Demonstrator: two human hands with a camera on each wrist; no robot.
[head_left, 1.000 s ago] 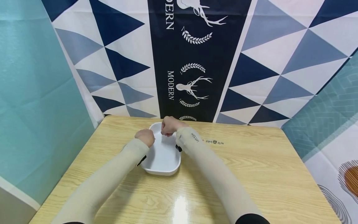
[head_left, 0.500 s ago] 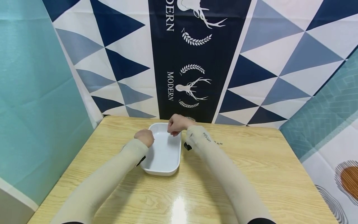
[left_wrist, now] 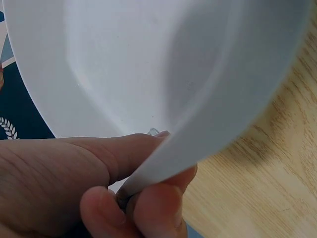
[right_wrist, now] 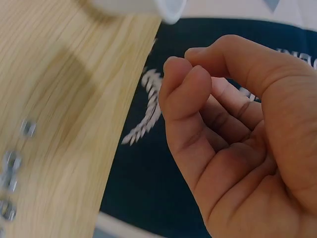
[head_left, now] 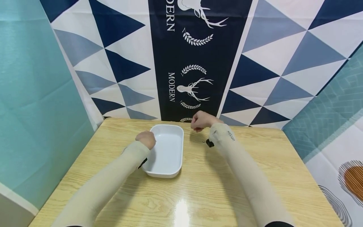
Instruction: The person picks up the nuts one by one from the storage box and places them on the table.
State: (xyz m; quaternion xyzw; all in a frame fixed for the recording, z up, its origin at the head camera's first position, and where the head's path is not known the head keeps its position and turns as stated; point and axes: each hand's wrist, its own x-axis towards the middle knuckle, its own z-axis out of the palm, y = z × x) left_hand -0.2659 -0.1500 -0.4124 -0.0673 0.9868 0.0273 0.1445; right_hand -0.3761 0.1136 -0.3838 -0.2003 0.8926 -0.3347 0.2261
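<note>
A white rounded plastic basin (head_left: 167,154) stands on the wooden table. My left hand (head_left: 146,139) pinches its left rim; in the left wrist view the thumb lies inside the wall and fingers curl outside. A tiny clear piece (left_wrist: 153,131) shows by that thumb's tip. To the right of the basin, my right hand (head_left: 204,120) hovers over the table's back edge, fingers curled and thumb against the fingertips, with nothing visible between them. Several small clear shiny pieces (right_wrist: 12,161) lie in a row on the table; in the head view the right forearm hides most, leaving one small piece (head_left: 203,141).
The wooden table (head_left: 158,201) reaches toward me, with a bright glare spot near its front. A patterned cloth (head_left: 195,63) hangs behind the back edge. A teal sheet (head_left: 42,94) hangs on the left, and another teal cloth (head_left: 326,110) on the right.
My right hand has moved from over the basin's far end rightward, past its right rim, to beside the small pieces. The left hand keeps its place on the rim.
</note>
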